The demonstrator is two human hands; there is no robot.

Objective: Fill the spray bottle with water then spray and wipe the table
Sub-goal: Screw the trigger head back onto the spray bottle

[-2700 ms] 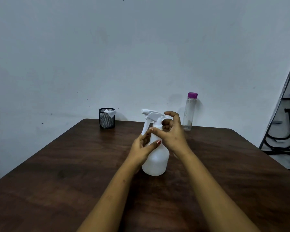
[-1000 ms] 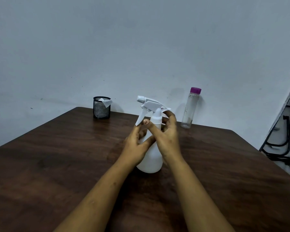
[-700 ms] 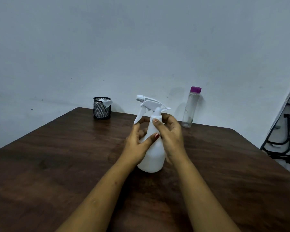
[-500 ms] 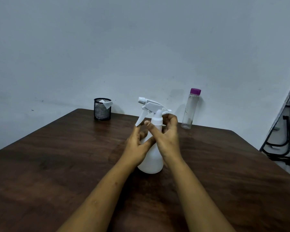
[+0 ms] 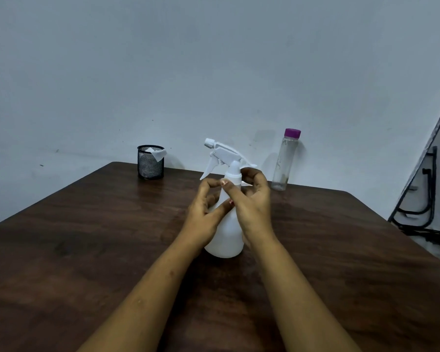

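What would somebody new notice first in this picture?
A white plastic spray bottle stands in the middle of the dark wooden table, left hand gripping its neck, right hand pinching its collar. Behind, near the wall, stand a black mesh cup and a clear purple-capped bottle.

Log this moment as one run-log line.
spray bottle upright on table | left hand holds its neck | right hand grips its collar | water bottle capped
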